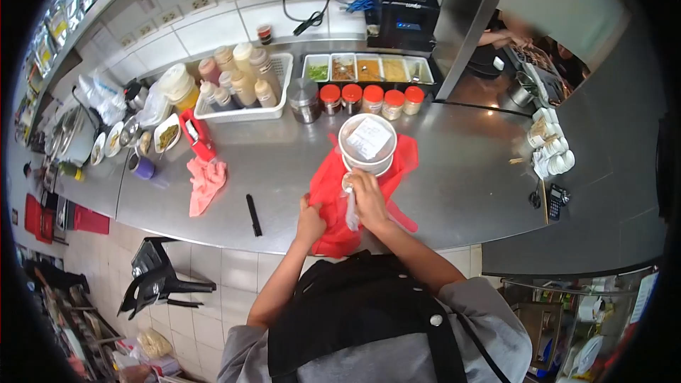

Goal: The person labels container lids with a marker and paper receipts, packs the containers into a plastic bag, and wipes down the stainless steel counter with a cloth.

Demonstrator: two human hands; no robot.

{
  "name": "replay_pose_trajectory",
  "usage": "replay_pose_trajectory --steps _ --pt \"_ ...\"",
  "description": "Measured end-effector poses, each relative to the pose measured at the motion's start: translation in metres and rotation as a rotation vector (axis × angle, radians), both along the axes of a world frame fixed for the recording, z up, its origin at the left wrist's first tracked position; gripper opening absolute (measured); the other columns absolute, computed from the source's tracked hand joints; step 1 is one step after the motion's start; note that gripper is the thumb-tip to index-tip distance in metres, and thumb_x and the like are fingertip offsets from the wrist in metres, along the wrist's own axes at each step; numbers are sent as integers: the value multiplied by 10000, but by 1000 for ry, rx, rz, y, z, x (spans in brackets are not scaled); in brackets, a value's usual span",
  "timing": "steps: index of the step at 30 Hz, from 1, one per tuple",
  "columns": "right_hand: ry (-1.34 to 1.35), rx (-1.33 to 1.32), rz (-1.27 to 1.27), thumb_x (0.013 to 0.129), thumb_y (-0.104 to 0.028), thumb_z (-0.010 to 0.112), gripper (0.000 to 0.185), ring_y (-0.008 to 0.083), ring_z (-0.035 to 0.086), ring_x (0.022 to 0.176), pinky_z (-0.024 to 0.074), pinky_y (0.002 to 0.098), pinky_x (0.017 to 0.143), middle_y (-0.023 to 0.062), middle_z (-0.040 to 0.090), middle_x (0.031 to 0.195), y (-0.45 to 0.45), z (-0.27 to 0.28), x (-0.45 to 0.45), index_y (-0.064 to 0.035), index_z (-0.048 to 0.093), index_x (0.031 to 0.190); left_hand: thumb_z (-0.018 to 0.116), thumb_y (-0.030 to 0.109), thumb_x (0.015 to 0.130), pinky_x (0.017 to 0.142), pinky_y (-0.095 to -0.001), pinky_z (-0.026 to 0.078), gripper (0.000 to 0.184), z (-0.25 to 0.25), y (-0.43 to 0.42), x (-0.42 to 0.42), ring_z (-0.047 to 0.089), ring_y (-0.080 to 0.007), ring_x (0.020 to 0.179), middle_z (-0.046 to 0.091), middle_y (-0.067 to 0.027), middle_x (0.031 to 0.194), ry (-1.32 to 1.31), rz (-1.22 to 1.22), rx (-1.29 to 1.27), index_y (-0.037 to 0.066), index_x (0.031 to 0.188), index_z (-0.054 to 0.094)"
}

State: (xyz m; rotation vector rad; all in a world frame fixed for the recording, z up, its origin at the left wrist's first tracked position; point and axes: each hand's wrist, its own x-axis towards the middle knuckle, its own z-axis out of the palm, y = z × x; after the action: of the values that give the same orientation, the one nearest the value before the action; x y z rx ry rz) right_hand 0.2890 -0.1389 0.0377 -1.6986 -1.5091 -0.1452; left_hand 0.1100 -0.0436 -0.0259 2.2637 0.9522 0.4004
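A red plastic bag (331,183) lies spread on the steel counter in front of me. On it stands a round white tub (367,139) with a paper label on its lid. My left hand (311,220) is closed on the left side of the bag. Just below the tub, my right hand (367,195) is closed round a small clear bag (352,214), whose contents I cannot make out. A black marker (254,215) lies on the counter to the left.
A white basket of sauce bottles (245,111), red-lidded jars (372,98) and a topping tray (369,69) line the back. Left are a red bottle (197,135) and pink cloth (206,184); right, stacked cups (550,143). Another person's hands (512,37) show beyond the opening.
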Motion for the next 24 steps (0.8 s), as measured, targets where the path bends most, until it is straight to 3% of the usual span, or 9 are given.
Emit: replay_pose_trajectory --steps 6,8,14,15,16,18,19,21,24 --pt "-100 -228 -55 769 -68 667 322 352 571 1071 508 442 864 162 565 1142 34 3 -15 -20 573 1072 634 34 746 968 -463 459 536 54 -2 12 502 -503 1148 399 -352 1345 -143 90 -58 -61 1251 482" --pt "-174 -259 -102 789 -79 646 284 355 599 1018 526 438 814 168 573 1110 60 -57 -14 -20 575 1057 624 23 743 964 -464 462 547 61 -3 14 517 -494 1149 402 -349 1344 -78 140 -80 -57 1266 487" --pt "-89 -381 -144 868 -93 579 256 374 650 918 556 446 750 226 599 1095 58 -54 -9 -3 579 1107 573 -35 731 997 -455 454 523 80 -11 0 507 -461 1216 416 -336 1354 64 245 -153 -45 1252 541" --pt "-52 -376 -97 870 -70 554 242 369 659 897 563 443 739 227 609 1078 41 -25 -15 9 571 1098 578 -40 733 975 -456 469 516 75 -16 -3 519 -461 1184 436 -297 1358 40 236 165 -31 1249 560" --pt "-15 -371 -50 873 -47 528 230 364 667 876 570 440 728 229 619 1061 26 -10 -17 21 564 1090 578 -40 733 975 -456 469 516 85 -18 1 519 -461 1184 436 -297 1358 38 239 163 -31 1249 560" --pt "-21 -283 -29 877 -101 553 252 368 664 878 547 452 790 235 628 1115 -3 -18 -11 18 585 1097 590 -23 760 894 -474 508 451 116 -24 12 574 -452 1027 391 -268 1384 -61 18 634 -31 1211 579" --pt "-44 -381 -28 877 -119 565 228 364 667 871 526 449 825 225 645 1103 -16 -9 -8 12 606 1060 590 -23 760 894 -474 508 451 105 -21 22 574 -452 1027 391 -268 1384 -58 17 630 -31 1211 579" --pt "-65 -479 -28 877 -138 577 210 359 669 864 504 447 861 214 662 1090 -33 -7 -5 5 627 1022 573 -24 778 917 -489 494 497 54 -10 48 541 -451 1057 362 -260 1413 -55 -264 69 -12 1273 533" --pt "-76 -589 65 873 -149 592 173 343 672 855 472 435 878 179 694 971 -44 -13 -3 -15 656 963 596 23 785 1018 -514 427 638 -3 13 90 466 -491 1188 359 -316 1419 108 -81 209 -7 1397 415"
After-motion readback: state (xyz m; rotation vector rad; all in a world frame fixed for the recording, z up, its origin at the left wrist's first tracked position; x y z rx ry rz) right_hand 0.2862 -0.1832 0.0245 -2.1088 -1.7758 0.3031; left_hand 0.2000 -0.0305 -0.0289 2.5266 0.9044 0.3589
